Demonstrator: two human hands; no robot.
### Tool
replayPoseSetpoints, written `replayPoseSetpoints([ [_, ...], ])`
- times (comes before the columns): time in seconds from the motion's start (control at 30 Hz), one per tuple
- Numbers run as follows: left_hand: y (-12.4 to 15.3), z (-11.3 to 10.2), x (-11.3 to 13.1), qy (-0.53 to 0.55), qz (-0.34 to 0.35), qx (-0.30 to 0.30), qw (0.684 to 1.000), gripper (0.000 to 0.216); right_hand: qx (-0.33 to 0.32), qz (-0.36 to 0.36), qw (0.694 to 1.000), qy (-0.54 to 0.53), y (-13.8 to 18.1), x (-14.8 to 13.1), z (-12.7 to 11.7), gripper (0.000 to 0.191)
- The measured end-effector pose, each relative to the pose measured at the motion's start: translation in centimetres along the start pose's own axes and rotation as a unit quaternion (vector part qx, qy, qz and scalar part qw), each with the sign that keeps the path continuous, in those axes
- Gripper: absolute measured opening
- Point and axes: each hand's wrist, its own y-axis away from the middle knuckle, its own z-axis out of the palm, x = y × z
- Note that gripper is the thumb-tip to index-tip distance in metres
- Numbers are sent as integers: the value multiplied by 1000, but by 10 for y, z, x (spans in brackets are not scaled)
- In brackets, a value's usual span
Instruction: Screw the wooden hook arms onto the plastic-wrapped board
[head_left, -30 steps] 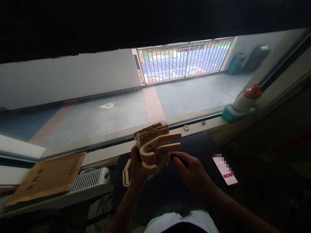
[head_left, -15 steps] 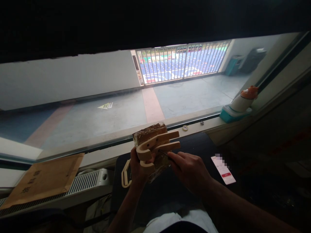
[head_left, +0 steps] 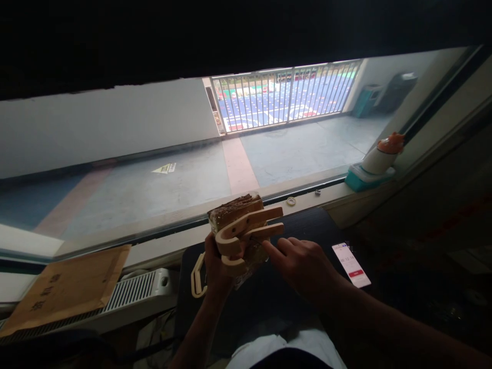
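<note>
My left hand (head_left: 218,267) is closed around two pale wooden J-shaped hooks and a brown block (head_left: 235,211) behind them, which is wrapped in clear plastic. The upper wooden hook (head_left: 246,224) has two dark holes in its side; the lower wooden hook (head_left: 269,231) lies alongside it. My right hand (head_left: 302,261) is closed, its fingertips pinched close to the lower hook. A thin dark sliver shows by those fingertips, too small to name. Left of my left hand, an angular pale wooden frame piece (head_left: 197,279) rests on the dark table (head_left: 265,318).
A lit phone (head_left: 350,265) lies on the table at right. Along the sill are a tape roll (head_left: 291,201), a small metal piece (head_left: 318,192) and a teal box (head_left: 359,178) beneath an orange-topped white container (head_left: 382,156). A brown envelope (head_left: 73,282) covers part of a radiator (head_left: 134,289).
The whole view has shifted slightly. My right fingertips stay beside the lower hook, and less of the thin dark sliver shows there. The hooks and block are held almost the same way.
</note>
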Motion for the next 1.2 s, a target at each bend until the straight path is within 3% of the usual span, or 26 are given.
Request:
replayPoseSetpoints([
  [0.07,0,1,2,-9,0,5,1000,56,1,-10,1000,10,0,0,2,30],
  [0.17,-1,1,2,-5,-2,7,1000,58,24,77,990,-119,0,-3,10,22],
  [0.23,-2,0,2,5,9,5,1000,58,33,174,945,-274,0,-6,16,22],
  [0.3,-4,-2,2,7,24,2,1000,63,18,261,872,-415,0,-7,19,27],
  [0.37,-5,-4,1,-1,35,-9,999,69,-8,306,817,-489,-2,-7,19,32],
  [0.4,-6,-5,0,-7,39,-16,999,71,-18,312,810,-496,-3,-6,18,33],
  [0.6,-5,-6,-7,-7,18,1,1000,59,-35,271,904,-328,-3,0,-1,31],
  [0.77,-3,-5,2,5,-9,12,1000,55,10,44,991,-123,3,8,-6,24],
  [0.9,-1,-2,7,16,-5,9,1000,54,19,-74,997,31,5,12,-3,28],
  [0.97,0,0,7,15,-1,11,1000,55,19,-61,998,19,4,10,0,26],
  [1.07,2,0,3,14,2,10,1000,55,28,55,992,-109,4,1,6,23],
  [1.2,2,-1,-3,-3,22,13,1000,59,21,248,910,-331,5,-8,15,28],
])
